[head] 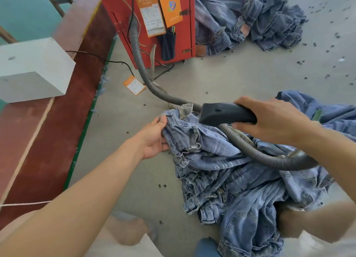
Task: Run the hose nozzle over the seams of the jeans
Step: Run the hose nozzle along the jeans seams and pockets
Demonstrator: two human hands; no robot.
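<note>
On grey concrete floor (134,160), your left hand (154,139) pinches the crumpled blue denim jeans (221,160) taut so your right hand (269,120), gripping the black plastic hose nozzle (225,114), can reach the seams.

— Where is the left hand (154,136)?
— Out ahead on a long bare forearm, palm turned up, thumb and fingers pinching a fold of the faded blue denim jeans (221,160).
— And the right hand (269,120)?
— It comes in from the right, back of the hand upward, fingers wrapped over the rear of the black plastic hose nozzle (225,114), thumb underneath.
</note>
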